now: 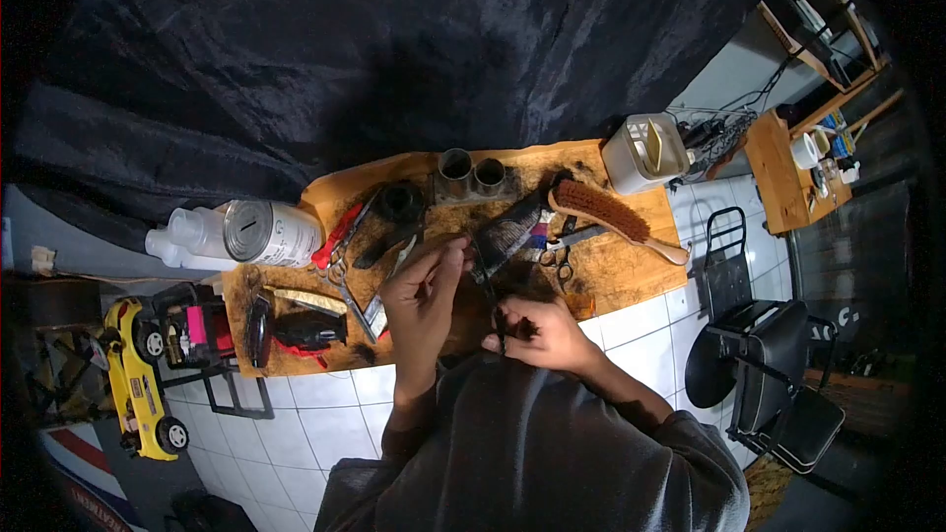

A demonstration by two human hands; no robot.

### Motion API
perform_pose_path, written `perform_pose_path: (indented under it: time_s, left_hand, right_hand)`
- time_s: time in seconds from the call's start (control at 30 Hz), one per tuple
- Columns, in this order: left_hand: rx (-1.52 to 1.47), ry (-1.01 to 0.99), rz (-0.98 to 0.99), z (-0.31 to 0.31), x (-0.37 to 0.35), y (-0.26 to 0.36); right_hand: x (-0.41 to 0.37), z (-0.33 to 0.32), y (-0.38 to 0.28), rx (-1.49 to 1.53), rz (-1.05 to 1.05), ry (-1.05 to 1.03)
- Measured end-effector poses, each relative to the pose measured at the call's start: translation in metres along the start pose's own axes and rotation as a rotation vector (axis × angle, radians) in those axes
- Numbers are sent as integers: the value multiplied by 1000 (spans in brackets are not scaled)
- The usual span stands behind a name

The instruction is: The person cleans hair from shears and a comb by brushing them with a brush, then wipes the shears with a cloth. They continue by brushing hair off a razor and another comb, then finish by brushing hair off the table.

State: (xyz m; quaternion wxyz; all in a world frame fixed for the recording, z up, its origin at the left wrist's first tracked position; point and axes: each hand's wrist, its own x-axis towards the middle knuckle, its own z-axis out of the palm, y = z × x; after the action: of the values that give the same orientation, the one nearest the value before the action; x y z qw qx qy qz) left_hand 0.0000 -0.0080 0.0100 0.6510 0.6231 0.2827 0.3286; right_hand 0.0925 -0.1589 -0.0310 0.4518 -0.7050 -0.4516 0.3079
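Observation:
Above the near edge of the wooden table, my left hand (426,281) is closed in a pinch, fingertips pointing up and right. My right hand (545,333), lower and to the right, is curled around a dark tuft of hair (520,325). A thin dark strand runs between the two hands; its exact form is hard to make out. Just beyond the fingers lies a wide dark comb (507,236). Scissors (564,269) rest right of it, near a wooden-handled brush (611,214) with brown bristles. More scissors (343,281) lie left of my left hand.
The wooden table (645,271) is strewn with hair clippings. Hair clippers (307,330), a white can (271,233) and metal cups (454,172) stand or lie around its edges. A white container (645,153) is at the back right. Black chair (778,365) at right; yellow toy car (138,384) at left.

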Motion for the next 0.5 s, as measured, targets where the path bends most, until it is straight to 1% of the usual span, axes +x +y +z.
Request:
perform_pose_path:
  time_s: [0.07, 0.17, 0.27, 0.37, 0.47, 0.5]
  left_hand:
    - [-147, -36, -37, -2, -2, -10]
    - [-354, -58, -118, -1, 0, -6]
    - [-462, -110, -177, -2, 3, -9]
    - [-503, -113, -188, -2, 3, -7]
    - [-374, -108, -103, 1, 2, -8]
    - [-283, -132, -63, -1, 2, -9]
  right_hand:
    - [0, 1, 4, 6, -12, 23]
    - [0, 2, 7, 10, -54, 43]
    - [0, 1, 3, 15, -5, 47]
    - [1, 2, 0, 40, -29, 108]
    - [4, 6, 11, 65, -153, 189]
    - [4, 5, 10, 57, -144, 191]
